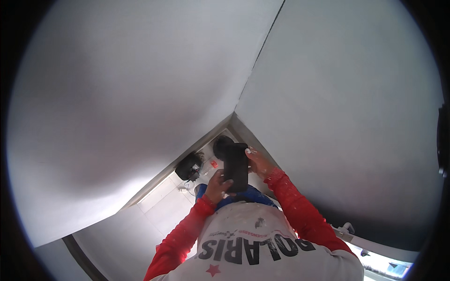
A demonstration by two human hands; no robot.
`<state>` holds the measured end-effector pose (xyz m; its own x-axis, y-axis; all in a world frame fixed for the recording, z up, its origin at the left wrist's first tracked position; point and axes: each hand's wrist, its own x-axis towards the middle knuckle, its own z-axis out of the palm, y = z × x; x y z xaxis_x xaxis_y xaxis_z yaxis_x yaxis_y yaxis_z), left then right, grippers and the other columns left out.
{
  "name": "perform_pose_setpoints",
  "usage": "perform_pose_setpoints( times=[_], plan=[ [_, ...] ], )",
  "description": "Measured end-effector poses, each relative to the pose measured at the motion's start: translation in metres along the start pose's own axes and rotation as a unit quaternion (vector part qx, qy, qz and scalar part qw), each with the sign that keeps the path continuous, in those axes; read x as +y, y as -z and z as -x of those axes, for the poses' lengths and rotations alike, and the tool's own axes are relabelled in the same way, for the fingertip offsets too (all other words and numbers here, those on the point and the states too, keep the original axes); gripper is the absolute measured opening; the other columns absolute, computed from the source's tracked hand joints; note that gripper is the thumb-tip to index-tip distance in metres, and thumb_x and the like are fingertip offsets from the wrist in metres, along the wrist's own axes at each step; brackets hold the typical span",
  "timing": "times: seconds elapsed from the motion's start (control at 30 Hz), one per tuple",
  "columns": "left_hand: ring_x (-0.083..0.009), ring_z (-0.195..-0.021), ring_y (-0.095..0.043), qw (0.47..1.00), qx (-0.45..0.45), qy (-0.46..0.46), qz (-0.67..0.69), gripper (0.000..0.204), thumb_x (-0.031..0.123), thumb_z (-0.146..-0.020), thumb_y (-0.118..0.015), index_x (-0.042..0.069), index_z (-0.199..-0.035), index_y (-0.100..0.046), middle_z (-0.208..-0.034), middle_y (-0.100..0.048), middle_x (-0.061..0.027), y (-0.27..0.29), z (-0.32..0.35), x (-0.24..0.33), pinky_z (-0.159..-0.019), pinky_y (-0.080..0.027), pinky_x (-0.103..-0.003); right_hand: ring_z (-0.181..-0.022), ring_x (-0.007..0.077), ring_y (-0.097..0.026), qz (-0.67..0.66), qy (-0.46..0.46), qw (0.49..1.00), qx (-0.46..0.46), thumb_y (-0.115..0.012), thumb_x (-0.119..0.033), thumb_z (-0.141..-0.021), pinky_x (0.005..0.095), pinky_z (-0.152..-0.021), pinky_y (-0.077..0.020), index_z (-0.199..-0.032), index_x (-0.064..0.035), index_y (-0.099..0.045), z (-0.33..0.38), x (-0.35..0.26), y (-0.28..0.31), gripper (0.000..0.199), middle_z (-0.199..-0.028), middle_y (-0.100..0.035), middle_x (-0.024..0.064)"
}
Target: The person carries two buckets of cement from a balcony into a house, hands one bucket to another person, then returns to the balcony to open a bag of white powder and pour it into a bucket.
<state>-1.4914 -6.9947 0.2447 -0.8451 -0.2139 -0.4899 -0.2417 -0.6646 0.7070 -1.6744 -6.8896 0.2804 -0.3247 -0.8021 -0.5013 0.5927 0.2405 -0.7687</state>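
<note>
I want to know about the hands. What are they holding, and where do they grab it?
A flat black rectangular object: the left hand grips its lower end, the right hand its upper right edge.

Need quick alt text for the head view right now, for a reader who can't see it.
Both hands hold a flat black rectangular object upright at chest height, the left hand at its lower edge and the right hand at its top. Red sleeves rise from below; pale grey walls meet in a corner above a white tiled floor with a dark round object.

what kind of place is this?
Probably an indoor room being finished or painted: a corner of bare white walls, a pale tiled floor with a black bucket-like container, and both hands, left hand and right hand, holding a dark flat tool.
</note>
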Motion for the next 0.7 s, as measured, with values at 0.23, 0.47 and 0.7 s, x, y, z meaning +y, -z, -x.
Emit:
perform_pose_setpoints(
  times=[0.23, 0.47, 0.7],
  plan=[
    [-0.0243, -0.091, -0.063, 0.999, -0.02, -0.017, -0.018, 0.041, 0.003, -0.087, -0.054, 0.003, -0.124, -0.036, -0.112, -0.056, -0.0156, -0.002, -0.003, 0.015, -0.061, -0.06, -0.036, -0.104, 0.0193, -0.054, 0.019, -0.001, 1.0, 0.007, -0.043, -0.051, -0.093, 0.0413, -0.083, -0.047, -0.121, -0.0117, -0.046, 0.003, -0.013, -0.005, 0.048, -0.113, -0.054, 0.0062],
    [-0.021, -0.087, -0.063, 0.999, -0.012, -0.04, -0.02, 0.041, 0.005, -0.087, -0.054, 0.003, -0.124, -0.037, -0.109, -0.057, -0.0131, -0.008, -0.001, 0.014, -0.061, -0.06, -0.034, -0.1, 0.0192, -0.057, -0.014, 0.02, 1.0, 0.007, -0.048, -0.042, -0.093, 0.0386, -0.077, -0.0531, -0.116, -0.0071, -0.046, 0.005, -0.017, -0.008, 0.042, -0.108, -0.056, 0.0092],
    [-0.0181, -0.088, -0.061, 0.998, 0.003, -0.037, -0.056, 0.039, 0.003, -0.086, -0.054, 0.001, -0.122, -0.039, -0.106, -0.059, -0.012, -0.009, -0.002, 0.018, -0.065, -0.058, -0.031, -0.099, 0.0194, -0.058, -0.029, 0.032, 0.999, 0.0, -0.047, -0.042, -0.094, 0.0395, -0.077, -0.0534, -0.115, -0.0073, -0.046, 0.008, -0.02, -0.008, 0.041, -0.108, -0.056, 0.0089]
  ],
)
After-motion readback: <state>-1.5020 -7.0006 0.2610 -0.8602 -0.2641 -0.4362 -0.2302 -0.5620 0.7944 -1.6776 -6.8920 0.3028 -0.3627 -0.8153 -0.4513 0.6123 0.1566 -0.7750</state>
